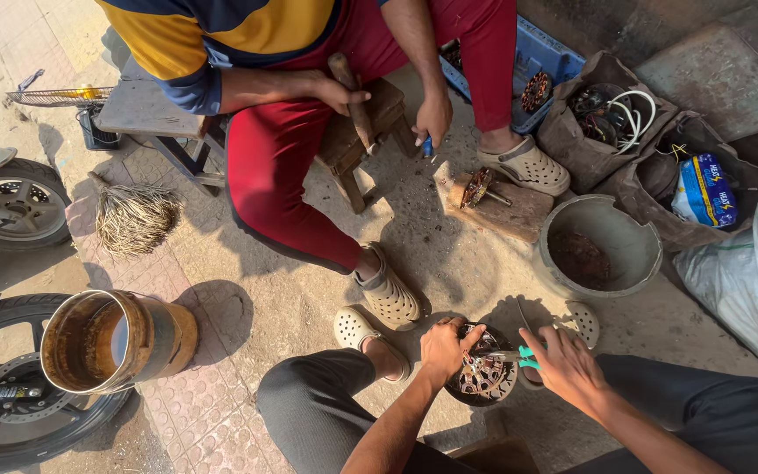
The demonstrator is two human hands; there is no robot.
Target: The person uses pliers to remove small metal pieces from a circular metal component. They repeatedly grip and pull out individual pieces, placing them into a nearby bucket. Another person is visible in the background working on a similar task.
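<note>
Stripping in hand: my left hand [443, 347] clamps the motor stator [482, 376] on the floor; my right hand [563, 364], closed around teal-handled cutters [519, 355], must next bite the copper winding.

Both forearms are reaching in from the near edge, bare to the elbow, angling toward each other between the bent knees in dark trousers. The left hand [446, 348] is lying palm down with its fingers curled and its thumb pointing right, the wrist bending slightly. The right hand [565, 363] is sitting just to the right of it, back turned up, its fingers closing in a grip and pointing left. The two hands are staying close but apart.
</note>
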